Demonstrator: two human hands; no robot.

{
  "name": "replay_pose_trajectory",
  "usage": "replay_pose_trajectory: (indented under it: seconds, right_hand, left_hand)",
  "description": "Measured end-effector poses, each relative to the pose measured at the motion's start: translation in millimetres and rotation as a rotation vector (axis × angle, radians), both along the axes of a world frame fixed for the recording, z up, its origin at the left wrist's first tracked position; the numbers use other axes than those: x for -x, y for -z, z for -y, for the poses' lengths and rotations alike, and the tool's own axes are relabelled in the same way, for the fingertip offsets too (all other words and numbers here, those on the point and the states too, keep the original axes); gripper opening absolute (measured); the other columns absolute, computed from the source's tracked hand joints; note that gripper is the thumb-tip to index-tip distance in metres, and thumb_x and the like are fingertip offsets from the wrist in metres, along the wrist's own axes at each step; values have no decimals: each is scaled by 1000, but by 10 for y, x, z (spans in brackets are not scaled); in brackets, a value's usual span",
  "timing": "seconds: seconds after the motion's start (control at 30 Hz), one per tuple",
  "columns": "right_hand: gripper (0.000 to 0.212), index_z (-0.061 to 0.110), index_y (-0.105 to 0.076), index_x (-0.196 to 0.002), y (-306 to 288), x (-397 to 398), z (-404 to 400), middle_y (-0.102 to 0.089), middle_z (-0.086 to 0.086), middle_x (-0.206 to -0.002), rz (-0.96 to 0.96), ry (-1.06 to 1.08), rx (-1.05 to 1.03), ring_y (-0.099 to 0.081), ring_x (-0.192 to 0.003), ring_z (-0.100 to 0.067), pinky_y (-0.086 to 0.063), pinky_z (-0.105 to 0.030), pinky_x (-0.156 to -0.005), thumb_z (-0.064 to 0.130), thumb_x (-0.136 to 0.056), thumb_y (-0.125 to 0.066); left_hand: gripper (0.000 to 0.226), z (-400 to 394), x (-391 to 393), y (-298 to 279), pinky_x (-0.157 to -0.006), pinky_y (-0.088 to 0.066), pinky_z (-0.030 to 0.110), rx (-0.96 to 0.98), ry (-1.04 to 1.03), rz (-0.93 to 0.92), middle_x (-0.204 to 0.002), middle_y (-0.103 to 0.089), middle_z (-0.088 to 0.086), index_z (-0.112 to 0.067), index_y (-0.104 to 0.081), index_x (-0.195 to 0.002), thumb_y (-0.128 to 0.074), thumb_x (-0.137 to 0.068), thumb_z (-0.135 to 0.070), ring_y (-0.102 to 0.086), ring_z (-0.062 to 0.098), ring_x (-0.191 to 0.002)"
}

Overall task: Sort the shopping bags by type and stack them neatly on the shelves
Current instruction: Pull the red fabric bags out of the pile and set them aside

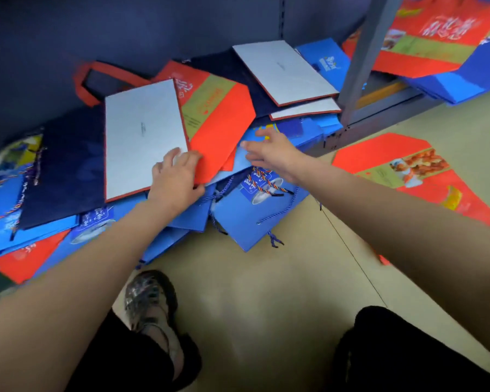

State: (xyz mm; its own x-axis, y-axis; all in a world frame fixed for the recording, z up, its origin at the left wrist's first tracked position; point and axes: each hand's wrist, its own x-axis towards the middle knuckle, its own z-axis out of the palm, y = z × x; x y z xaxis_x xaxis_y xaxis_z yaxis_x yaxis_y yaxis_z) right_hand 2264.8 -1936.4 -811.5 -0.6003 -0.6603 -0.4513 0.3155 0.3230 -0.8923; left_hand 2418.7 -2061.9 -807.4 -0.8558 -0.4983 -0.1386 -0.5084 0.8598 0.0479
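Shopping bags, mixed lot, heaped flat on a low shelf (379,116) across the middle of the frame, spilling over its front edge onto the floor (266,292).

Grey bag with red edging (145,137), centre left, topmost, lying flat over a dark navy bag (65,171) and overlapping an orange-red bag with olive band (218,114) beside it; red loop handle (96,80) visible behind, upper left.

Second grey bag (283,70), upper centre, on more navy, a further grey one just below it.

Blue paper bags (238,219) with twisted cord handles, lowest layer, jutting out at centre bottom of the heap and at far left.

Grey metal upright (357,58), upper right, dividing this bay from the next; orange-red and blue bags (425,43) stacked beyond it.

Loose orange-red bag with food print (408,171) flat on the floor, right of frame.

Left hand (176,179): palm down, fingers curled onto the near corner of the grey bag and the orange-red bag's edge.

Right hand (272,152): fingers spread apart, straight, reaching over the blue bags, gripping nothing.

Sandalled foot (150,309) and dark trouser knees, bottom of frame.
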Motion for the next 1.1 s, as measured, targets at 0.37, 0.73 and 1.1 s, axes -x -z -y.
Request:
replay_pose_trajectory:
  seconds: [0.37, 0.73, 1.1]
  right_hand:
    - [26, 21, -52, -85, 21, -53, 560, -58, -5, -93, -217, 326, -68, -58, -89, -24, -48, -42, -91, 2, -75, -66]
    - [34, 17, -44, -67, -313, 763, -944, -50, -10, -71, -448, 134, -406, -51, -39, -5, -45, -15, -37, -9, -84, -58]
    - [18, 3, -50, -70, -70, 835, -1492, -54, -12, -63, -546, -204, -927, -54, -49, -22, -41, -19, -31, 4, -88, -53]
  left_hand:
    - [78, 347, -233, 20, -101, -28, 49, 70, 206, -147, -140, -43, 0, -15, -44, -134, -26, -75, -64, -34, 29, -129]
    - [108, 322, -165, -189, -107, -24, 56, -106, 30, 403, -156, -7, 5, -44, 2, -145, -71, -67, -59, -3, 37, -141]
    - [72, -93, 110, -178, -114, -21, 44, -181, 199, 163, -157, -10, 8, -22, -24, -147, -60, -84, -25, -14, 25, -143]
